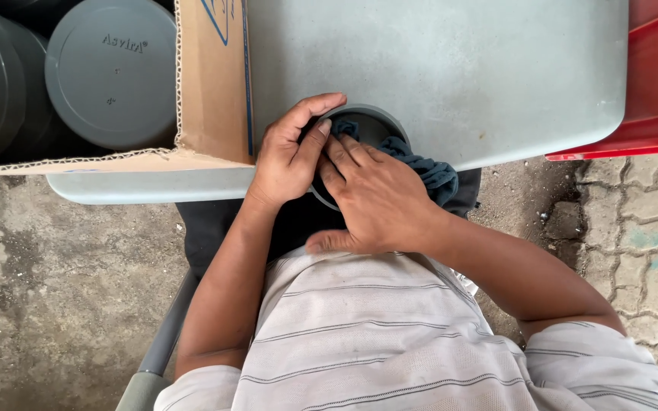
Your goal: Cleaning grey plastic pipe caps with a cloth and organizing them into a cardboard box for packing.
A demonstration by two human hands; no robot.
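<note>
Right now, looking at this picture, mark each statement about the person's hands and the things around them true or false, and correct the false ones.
1. The right hand presses a dark blue cloth into a round grey fitting. True.
2. The left hand rests flat on the ground. False: it grips the fitting's rim.
3. The cardboard box holds round grey caps. True.
4. A red crate sits at the table's left end. False: it is at the right end.
5. The grey table is covered with tools. False: its surface shows none.
</note>
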